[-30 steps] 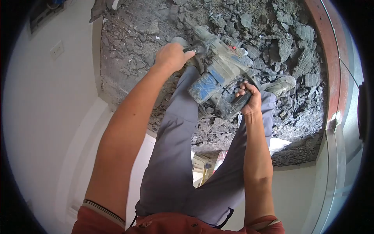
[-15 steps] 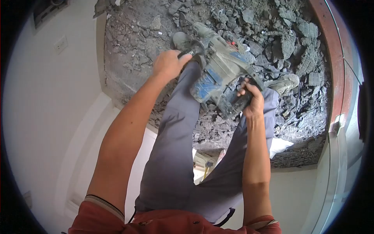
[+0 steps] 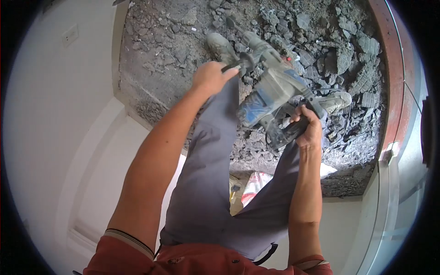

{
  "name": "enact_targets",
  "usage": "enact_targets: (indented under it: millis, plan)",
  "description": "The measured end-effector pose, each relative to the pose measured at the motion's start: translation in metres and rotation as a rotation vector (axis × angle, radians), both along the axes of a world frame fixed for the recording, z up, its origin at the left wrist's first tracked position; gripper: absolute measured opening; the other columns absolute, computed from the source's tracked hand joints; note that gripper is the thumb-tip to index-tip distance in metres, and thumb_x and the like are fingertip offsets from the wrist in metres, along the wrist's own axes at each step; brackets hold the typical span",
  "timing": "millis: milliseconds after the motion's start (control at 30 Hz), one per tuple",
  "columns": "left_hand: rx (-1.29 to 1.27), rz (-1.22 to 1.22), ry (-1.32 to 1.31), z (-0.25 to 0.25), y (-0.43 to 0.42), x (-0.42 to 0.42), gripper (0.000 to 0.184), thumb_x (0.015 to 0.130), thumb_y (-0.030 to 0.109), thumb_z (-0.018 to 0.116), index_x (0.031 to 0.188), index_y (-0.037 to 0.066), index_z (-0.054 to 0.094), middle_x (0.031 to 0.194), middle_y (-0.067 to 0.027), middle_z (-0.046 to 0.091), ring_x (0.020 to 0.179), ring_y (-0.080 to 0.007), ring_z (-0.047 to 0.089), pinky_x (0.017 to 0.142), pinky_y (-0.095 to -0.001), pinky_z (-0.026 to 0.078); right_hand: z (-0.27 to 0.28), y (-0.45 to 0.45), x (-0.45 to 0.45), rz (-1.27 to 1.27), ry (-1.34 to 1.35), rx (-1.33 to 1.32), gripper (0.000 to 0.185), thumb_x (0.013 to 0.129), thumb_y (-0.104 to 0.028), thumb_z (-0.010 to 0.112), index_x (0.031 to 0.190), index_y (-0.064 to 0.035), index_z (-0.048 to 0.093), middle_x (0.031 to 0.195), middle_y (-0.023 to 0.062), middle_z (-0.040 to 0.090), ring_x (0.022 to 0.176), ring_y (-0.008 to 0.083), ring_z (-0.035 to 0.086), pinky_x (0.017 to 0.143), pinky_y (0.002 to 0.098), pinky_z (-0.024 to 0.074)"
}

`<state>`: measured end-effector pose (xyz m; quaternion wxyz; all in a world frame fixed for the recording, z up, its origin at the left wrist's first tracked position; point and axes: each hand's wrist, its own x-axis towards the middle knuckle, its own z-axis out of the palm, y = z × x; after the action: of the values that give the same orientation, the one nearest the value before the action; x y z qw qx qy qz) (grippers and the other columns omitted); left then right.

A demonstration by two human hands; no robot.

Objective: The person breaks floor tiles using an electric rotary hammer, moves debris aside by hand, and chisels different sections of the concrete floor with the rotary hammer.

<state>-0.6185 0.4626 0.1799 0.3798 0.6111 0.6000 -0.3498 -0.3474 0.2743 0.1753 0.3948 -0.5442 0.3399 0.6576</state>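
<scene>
A dusty grey and blue demolition hammer (image 3: 275, 85) is held across the front of my legs, its chisel bit (image 3: 234, 24) pointing up and left over the broken floor. My left hand (image 3: 211, 79) is closed around the black side handle (image 3: 238, 66). At the tool's rear, my right hand (image 3: 308, 126) wraps the main grip, fingers curled through the handle loop. Whether a finger presses the trigger cannot be made out. Beneath the tool lies rubble (image 3: 339, 59) of grey concrete chunks and tile pieces.
My dusty shoes stand in the debris, the left shoe (image 3: 221, 46) and the right shoe (image 3: 337, 101). A white wall (image 3: 68, 114) runs along the left. On the right are a reddish frame (image 3: 389, 91) and a thin cable (image 3: 403, 59). A red and white sack (image 3: 256, 185) lies behind my legs.
The demolition hammer has shifted to the right and slightly down, both hands moving with it. More of the chisel bit and my left shoe shows, and the sack behind my legs is more visible.
</scene>
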Motion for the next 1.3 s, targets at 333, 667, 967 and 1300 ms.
enact_targets:
  millis: [333, 667, 967, 1300]
  plan:
    - [0.008, 0.036, -0.038, -0.02, 0.023, 0.002, 0.056, 0.09, 0.059, 0.06, 0.102, 0.007, 0.076, 0.093, -0.0238, 0.071, 0.093, -0.0437, 0.067, 0.083, -0.0504, 0.052, -0.026, 0.027, 0.011, 0.049, -0.035, 0.004, 0.015, 0.087, -0.01, 0.063, 0.099, -0.0023, 0.059, 0.08, 0.0073, 0.06, 0.064, 0.0173, 0.059, 0.06, 0.0327, 0.0516]
    - [0.038, 0.165, -0.065, 0.009, -0.01, 0.016, 0.053, 0.09, 0.058, 0.061, 0.098, 0.007, 0.075, 0.093, -0.0215, 0.072, 0.093, -0.0416, 0.068, 0.082, -0.0509, 0.052, 0.01, 0.035, 0.036, 0.138, -0.081, 0.064, 0.033, 0.087, -0.011, 0.068, 0.116, 0.0022, 0.061, 0.092, 0.0118, 0.064, 0.071, 0.0181, 0.061, 0.064, 0.0348, 0.055]
    - [0.002, 0.142, -0.067, -0.016, 0.009, 0.015, 0.051, 0.089, 0.056, 0.064, 0.09, 0.006, 0.076, 0.088, -0.0237, 0.07, 0.09, -0.0437, 0.067, 0.081, -0.052, 0.052, -0.008, 0.038, 0.038, 0.101, -0.049, -0.016, 0.019, 0.09, -0.013, 0.064, 0.105, -0.0012, 0.062, 0.077, 0.0053, 0.058, 0.062, 0.0176, 0.054, 0.06, 0.0351, 0.0492]
    - [0.007, 0.131, -0.039, -0.018, 0.024, 0.036, 0.04, 0.088, 0.043, 0.068, 0.099, 0.005, 0.076, 0.097, -0.0206, 0.073, 0.095, -0.0404, 0.069, 0.086, -0.0503, 0.054, -0.068, 0.05, 0.045, 0.258, 0.02, -0.056, 0.009, 0.092, -0.014, 0.06, 0.088, -0.0075, 0.055, 0.07, 0.0043, 0.055, 0.059, 0.0175, 0.053, 0.059, 0.0337, 0.0496]
